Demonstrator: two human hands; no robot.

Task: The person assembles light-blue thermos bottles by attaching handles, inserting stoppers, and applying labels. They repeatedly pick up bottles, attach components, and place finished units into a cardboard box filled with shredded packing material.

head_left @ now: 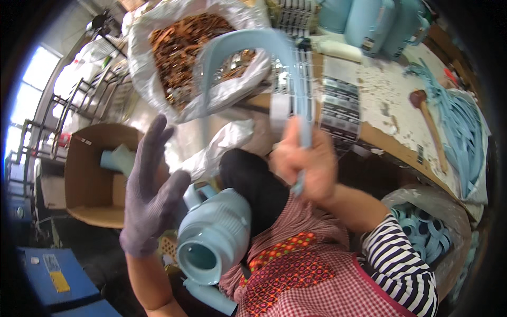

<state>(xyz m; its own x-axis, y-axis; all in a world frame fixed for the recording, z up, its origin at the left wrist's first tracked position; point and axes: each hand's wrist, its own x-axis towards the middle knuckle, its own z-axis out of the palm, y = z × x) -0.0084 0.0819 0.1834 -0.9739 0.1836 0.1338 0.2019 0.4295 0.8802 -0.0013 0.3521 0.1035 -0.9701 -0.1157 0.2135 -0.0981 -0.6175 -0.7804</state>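
Observation:
My right hand (309,161), bare and blurred by motion, grips one end of a light blue curved plastic strip (247,39). The strip arches up and over to the left, and a short end sticks out below the fist. On my lap lies a light blue ribbed plastic jug (232,216), its round opening facing me and its handle to the far left. My left hand (150,198), in a grey-purple knitted glove, is raised beside the jug with fingers and thumb apart. It holds nothing; whether its edge touches the jug I cannot tell.
Ahead stands a white sack (142,79) of brown scraps. A cardboard box (90,185) sits left. The worktable (377,100) on the right carries blue jugs (369,26), a label sheet (338,108), a wooden-handled mallet (430,124) and blue strips (457,127). Below is a bag of blue pieces (422,227).

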